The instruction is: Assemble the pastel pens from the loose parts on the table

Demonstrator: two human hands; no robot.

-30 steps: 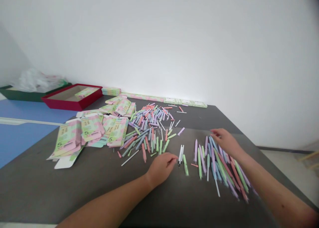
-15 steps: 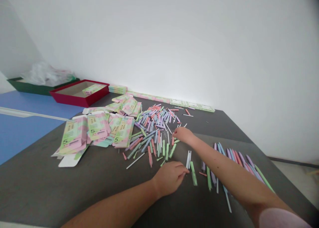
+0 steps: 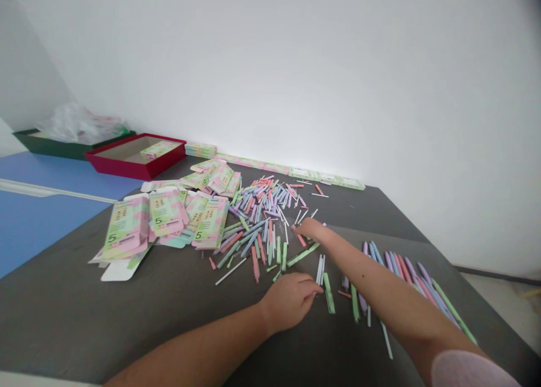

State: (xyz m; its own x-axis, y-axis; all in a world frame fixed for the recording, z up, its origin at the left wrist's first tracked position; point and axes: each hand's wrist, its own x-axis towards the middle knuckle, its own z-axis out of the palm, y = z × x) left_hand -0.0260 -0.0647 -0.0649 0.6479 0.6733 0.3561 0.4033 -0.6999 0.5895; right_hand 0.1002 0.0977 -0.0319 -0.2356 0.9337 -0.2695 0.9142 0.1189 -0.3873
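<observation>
My right hand (image 3: pixel 310 229) rests at the near edge of a loose heap of pastel pens and white refills (image 3: pixel 266 223), its fingertips hidden among them. My left hand (image 3: pixel 291 301) lies curled on the dark table (image 3: pixel 84 314), fingertips beside a small bunch of white refills (image 3: pixel 320 268) and a green pen barrel (image 3: pixel 328 294). Whether either hand grips anything is hidden. A looser group of pens lying side by side (image 3: pixel 406 277) spreads to the right, partly under my right forearm. Printed pastel cartons (image 3: pixel 167 212) lie heaped left of the pens.
A red tray (image 3: pixel 135 170) holding a carton and a dark green tray (image 3: pixel 38 138) with clear plastic (image 3: pixel 80 125) stand at the back left. Flat cartons (image 3: pixel 302 174) line the wall behind the table. A blue surface (image 3: pixel 42 218) lies beyond the table's left edge.
My right hand has moved left from the pens on the right to the heap's edge. My left hand has shifted slightly right. A green pen near my right hand now lies slanted.
</observation>
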